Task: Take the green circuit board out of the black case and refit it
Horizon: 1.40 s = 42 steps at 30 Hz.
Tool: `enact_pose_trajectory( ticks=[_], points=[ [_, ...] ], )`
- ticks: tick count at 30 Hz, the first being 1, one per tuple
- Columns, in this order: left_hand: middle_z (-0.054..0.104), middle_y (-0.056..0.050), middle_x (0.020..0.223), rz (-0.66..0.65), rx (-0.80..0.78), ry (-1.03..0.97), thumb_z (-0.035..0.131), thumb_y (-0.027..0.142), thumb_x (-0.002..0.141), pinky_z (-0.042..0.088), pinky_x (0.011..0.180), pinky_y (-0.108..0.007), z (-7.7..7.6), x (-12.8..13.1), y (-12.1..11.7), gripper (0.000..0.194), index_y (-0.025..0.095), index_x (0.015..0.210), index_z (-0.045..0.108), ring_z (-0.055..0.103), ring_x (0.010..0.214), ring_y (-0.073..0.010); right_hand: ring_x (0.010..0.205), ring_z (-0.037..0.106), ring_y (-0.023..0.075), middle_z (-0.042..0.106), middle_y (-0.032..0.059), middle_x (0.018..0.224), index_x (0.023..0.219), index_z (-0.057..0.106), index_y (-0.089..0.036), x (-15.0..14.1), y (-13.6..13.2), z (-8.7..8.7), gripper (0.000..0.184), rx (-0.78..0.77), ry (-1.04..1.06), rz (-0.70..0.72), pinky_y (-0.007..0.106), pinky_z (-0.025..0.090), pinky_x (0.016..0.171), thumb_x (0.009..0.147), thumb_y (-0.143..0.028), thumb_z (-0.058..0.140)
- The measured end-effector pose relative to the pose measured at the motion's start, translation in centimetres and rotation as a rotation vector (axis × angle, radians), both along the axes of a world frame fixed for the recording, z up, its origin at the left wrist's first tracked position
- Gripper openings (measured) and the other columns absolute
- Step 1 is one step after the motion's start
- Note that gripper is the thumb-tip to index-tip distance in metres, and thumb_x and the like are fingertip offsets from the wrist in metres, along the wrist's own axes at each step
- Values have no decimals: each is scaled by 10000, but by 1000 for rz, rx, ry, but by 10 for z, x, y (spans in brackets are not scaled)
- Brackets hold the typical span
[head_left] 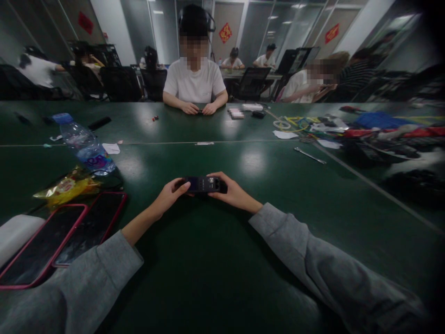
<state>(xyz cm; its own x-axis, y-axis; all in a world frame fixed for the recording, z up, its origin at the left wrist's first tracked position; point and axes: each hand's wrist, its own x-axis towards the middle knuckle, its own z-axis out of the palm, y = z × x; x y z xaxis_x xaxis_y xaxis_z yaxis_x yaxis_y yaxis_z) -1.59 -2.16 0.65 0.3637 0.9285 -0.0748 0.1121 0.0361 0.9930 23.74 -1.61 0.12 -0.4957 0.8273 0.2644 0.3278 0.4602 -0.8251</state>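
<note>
A small black handheld device [203,184] with a dark screen at its left end and small light markings at its right lies sideways between my hands, low over the green table [194,260]. My left hand [174,191] grips its left end, thumb on the front near the screen. Around the right end, my right hand [229,191] is closed with thumb and fingers at the edges. The fingers behind the device are partly hidden. I cannot tell whether the device touches the tabletop.
On the left are a water bottle [86,146], a yellow snack packet [71,186], two red-edged phones [45,246] and a white object [19,232]. To the right lie a wrench [309,156] and a pile of cables [313,124]. A person [194,79] sits opposite.
</note>
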Motion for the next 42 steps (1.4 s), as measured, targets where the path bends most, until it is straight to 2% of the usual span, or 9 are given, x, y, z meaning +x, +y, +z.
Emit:
enact_pose_trajectory(
  ticks=[10, 12, 16, 18, 19, 22, 24, 36, 42],
  points=[
    [648, -138, 1201, -10, -23, 47, 570, 525, 853, 377, 1031, -430, 10, 0, -5, 565, 132, 1255, 524, 644, 1036, -263, 1203, 522, 276, 530, 78, 1300, 1280, 459, -281, 1, 0, -1, 504, 21, -48, -4, 529, 415, 1016, 825, -353, 662],
    [651, -130, 1193, -6, -16, 46, 571, 524, 853, 372, 1036, -432, 10, 0, -5, 558, 132, 1248, 526, 651, 1017, -255, 1228, 504, 293, 533, 77, 1302, 1276, 465, -286, 0, -1, -1, 504, 45, -90, -37, 570, 354, 1054, 820, -370, 664],
    [653, -122, 1187, -13, -7, 31, 568, 510, 857, 382, 1030, -429, 7, 0, -3, 538, 142, 1247, 526, 662, 985, -238, 1281, 468, 306, 555, 55, 1296, 1261, 471, -308, -1, -1, 0, 494, 102, -166, -80, 641, 83, 1143, 816, -403, 663],
    [654, -119, 1186, -11, -8, 32, 566, 504, 860, 388, 1025, -431, 7, 0, -3, 525, 148, 1244, 529, 662, 985, -237, 1290, 463, 294, 549, 48, 1307, 1268, 461, -309, -1, 0, -1, 495, 118, -158, -63, 626, 40, 1157, 824, -405, 655],
    [655, -119, 1184, -11, -7, 34, 564, 502, 862, 391, 1023, -432, 7, 0, -3, 521, 149, 1244, 530, 664, 983, -237, 1286, 467, 289, 542, 51, 1313, 1273, 455, -306, 0, 0, -1, 496, 112, -141, -50, 620, 83, 1158, 827, -402, 651],
    [656, -125, 1178, -22, 1, 44, 563, 498, 864, 398, 1014, -422, 7, 0, -3, 523, 141, 1245, 533, 669, 972, -235, 1249, 488, 276, 515, 72, 1317, 1286, 443, -289, 1, 0, -2, 502, 44, -79, -12, 571, 324, 1087, 837, -384, 645],
    [658, -129, 1173, -24, -2, 49, 570, 499, 859, 403, 1007, -414, 6, 0, -3, 534, 136, 1248, 530, 669, 971, -232, 1216, 501, 269, 508, 80, 1299, 1285, 443, -279, 1, 0, -3, 509, 13, -58, -4, 531, 414, 1026, 832, -374, 654],
    [647, -135, 1174, 14, -6, 38, 557, 528, 866, 442, 979, -424, 0, 3, -1, 561, 137, 1264, 496, 678, 948, -229, 1223, 422, 284, 507, 81, 1245, 1240, 501, -258, 1, 2, -7, 513, 97, -123, -97, 526, 406, 1028, 785, -372, 708],
    [590, -164, 1253, -43, 68, 23, 651, 454, 822, 473, 961, -467, -7, -1, 2, 674, 162, 1358, 365, 673, 982, -247, 1201, 427, 285, 527, 78, 1219, 1219, 520, -254, -1, 1, -5, 495, 114, -146, -134, 520, 397, 1023, 780, -372, 716]
  ],
)
